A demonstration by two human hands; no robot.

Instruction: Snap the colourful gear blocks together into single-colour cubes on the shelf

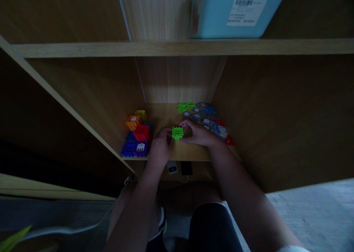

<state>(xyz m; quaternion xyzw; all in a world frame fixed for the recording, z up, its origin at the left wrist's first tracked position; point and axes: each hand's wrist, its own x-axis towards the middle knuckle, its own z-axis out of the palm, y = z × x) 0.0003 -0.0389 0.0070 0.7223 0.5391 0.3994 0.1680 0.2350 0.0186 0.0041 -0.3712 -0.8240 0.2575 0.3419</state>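
Observation:
Both my hands reach into a low wooden shelf compartment (182,154). Between them is a green toothed plastic block (177,133). My right hand (197,133) curls its fingers around the block's right side. On the block's left, the fingers of my left hand (162,145) close against it. To the left stands a cluster of assembled cubes: orange (133,121), yellow-green (141,114), red (142,132) and blue-purple (135,147). Behind my right hand lies a pile of loose flat pieces (206,117), green, grey, blue and red.
A light blue bin (221,12) with a white label stands on the shelf above. A white device (172,167) and a dark one (186,168) lie under the compartment's front edge, with a cable running left. My knees are below.

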